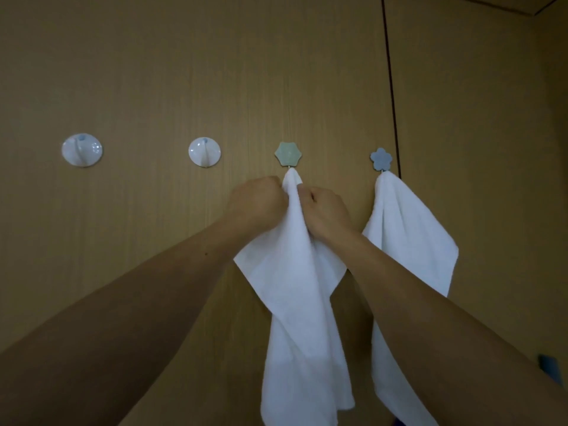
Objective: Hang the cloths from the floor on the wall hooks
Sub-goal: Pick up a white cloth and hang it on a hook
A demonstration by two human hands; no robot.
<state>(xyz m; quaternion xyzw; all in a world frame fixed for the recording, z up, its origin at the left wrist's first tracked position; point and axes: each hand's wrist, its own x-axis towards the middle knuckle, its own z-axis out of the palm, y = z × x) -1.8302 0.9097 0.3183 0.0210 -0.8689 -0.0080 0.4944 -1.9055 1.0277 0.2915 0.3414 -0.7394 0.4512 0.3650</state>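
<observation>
- While the left hand (258,201) and the right hand (325,213) bunch the top of a white cloth (295,287), its peak sits right at the pin under the green hook (288,153). I cannot tell whether the fabric is seated over the pin or only touching it.
- Fingers: both sets are curled tight round the gathered fabric, the left hand on the cloth's left side and the right hand on its right. The knuckles are close together just below the hook. The rest of the cloth hangs free down the wall panel (153,72).
- Done: a second cloth (412,241) hangs on its own from the blue flower hook (381,159), near the panel's right edge beside the dark seam (390,87). No hand touches it.
- In hand: judged to be the seating step for the white cloth.
- Left: the far-left round hook (82,150) and the inner round hook (204,152) carry nothing. The floor is out of view, so the count of cloths remaining cannot be told.
- Judgement: roughly half way, if each hook takes one cloth.
- Writing: no brand, label or lettering is readable on the hooks, cloths or wall. A small blue object (550,367) at the lower right corner is too blurred to identify.
</observation>
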